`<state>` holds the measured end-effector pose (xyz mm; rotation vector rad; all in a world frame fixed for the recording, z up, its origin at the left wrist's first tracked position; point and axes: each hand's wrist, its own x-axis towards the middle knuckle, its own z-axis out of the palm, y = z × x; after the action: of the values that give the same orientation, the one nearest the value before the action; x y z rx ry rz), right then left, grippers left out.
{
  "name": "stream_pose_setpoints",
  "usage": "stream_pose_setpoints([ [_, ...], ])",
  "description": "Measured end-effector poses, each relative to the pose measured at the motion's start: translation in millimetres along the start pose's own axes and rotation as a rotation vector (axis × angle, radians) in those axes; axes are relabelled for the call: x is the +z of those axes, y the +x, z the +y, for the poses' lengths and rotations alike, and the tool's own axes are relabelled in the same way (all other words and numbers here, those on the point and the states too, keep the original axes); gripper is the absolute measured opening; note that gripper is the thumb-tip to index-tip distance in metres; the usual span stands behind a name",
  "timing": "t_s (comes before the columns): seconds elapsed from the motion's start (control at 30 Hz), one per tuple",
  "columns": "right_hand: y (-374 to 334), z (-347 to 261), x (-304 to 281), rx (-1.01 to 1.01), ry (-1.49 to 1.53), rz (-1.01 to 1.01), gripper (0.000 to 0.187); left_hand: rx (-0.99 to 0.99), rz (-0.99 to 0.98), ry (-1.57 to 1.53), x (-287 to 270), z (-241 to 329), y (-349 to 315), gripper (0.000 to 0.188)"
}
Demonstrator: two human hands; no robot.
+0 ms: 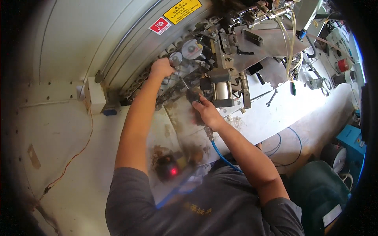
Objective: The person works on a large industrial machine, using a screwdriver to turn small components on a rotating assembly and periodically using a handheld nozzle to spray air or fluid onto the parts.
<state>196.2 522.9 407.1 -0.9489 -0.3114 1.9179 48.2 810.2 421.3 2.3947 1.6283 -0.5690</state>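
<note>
In the head view, the hands are apart. The right hand (207,114), nearer, is wrapped around a dark pneumatic hand tool (193,95), its narrow end toward the machine mechanism (222,89) and its blue air hose (219,152) trailing back toward the body. The left hand (162,68), farther and to the left, rests fingers-down beside a round metal disc (175,59); whether it grips anything I cannot tell. An open-ended wrench (271,98) lies to the right on the white worktop (287,112).

For good control, I would brace the right forearm, line the tool up squarely before running it, hold the left fingers clear of its end, and leave the hose slack.
</note>
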Motion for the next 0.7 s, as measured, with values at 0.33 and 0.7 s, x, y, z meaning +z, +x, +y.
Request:
stream_pose_setpoints([
  [0.33,9.6,17.1,12.9,-0.176,-0.034,0.096,0.049,-0.007,-0.081,0.044,-23.7,-0.7,-7.5,0.047],
  [0.7,18.0,-7.7,14.9,-0.087,0.092,0.084,0.030,-0.197,-0.159,0.139,-25.6,5.0,-3.8,0.060],
])
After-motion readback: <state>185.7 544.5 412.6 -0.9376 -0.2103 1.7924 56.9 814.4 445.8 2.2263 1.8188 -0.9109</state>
